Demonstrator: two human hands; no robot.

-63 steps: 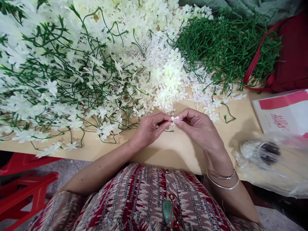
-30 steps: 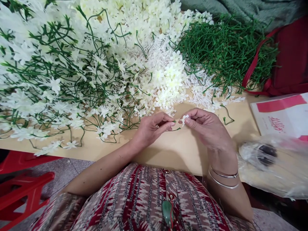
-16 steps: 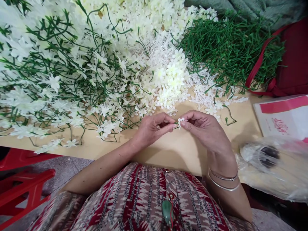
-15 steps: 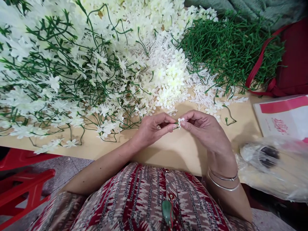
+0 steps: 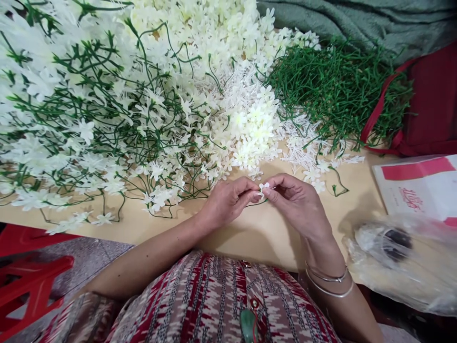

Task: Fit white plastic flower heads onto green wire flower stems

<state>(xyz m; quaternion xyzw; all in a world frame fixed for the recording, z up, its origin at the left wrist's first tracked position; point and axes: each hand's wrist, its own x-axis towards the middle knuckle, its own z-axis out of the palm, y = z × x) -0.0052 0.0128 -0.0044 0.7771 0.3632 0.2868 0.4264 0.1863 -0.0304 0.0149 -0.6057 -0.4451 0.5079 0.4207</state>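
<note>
Above the table's near edge, my left hand and my right hand meet, fingertips almost touching. Between them is a small white artificial flower, pinched by my right thumb and forefinger. My left thumb and forefinger are closed on a thin green plastic stem, part of which curves out below the fingertips. Fingers cover the spot where stem and flower meet, so I cannot tell how they join. Just beyond the hands lies a pile of loose white blossoms.
White flowers on green stems heap up at left. Bare green stems lie at back right, near white stamens. A red bag, a printed packet and a clear plastic bag are at right; red stools at lower left.
Both hands have shifted slightly left and down in view, and the fingertips are closer together. The green stem now shows below the fingers. The camera view has tilted a little.
</note>
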